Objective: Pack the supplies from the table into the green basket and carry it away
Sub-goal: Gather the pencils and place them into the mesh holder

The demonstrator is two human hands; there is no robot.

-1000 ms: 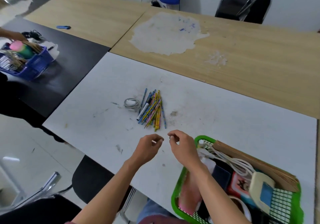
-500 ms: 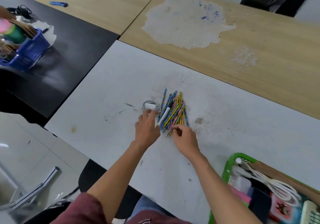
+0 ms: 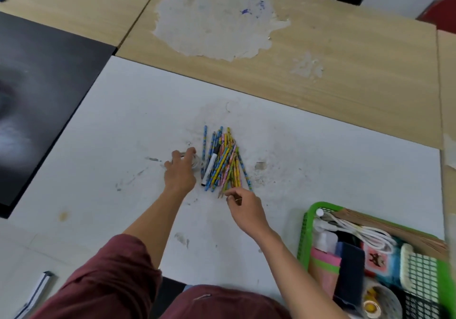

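While the heap of colourful patterned pencils (image 3: 223,163) lay on the white tabletop (image 3: 123,133), long axes pointing away, the right hand (image 3: 244,207) pinched narrowly at their near tips; the left hand (image 3: 180,173) curled over a small white coil (image 3: 197,165) beside them.

The white counter (image 3: 123,121), scuffed and stained, carries a fanned pile of coloured pencils (image 3: 227,163) near its middle. A white marker (image 3: 211,165) with a black cap lies along the pile's left side. A coiled white cable (image 3: 197,164) lies just left of that. The green basket (image 3: 320,205) stands to the pile's near right, at the counter's edge.
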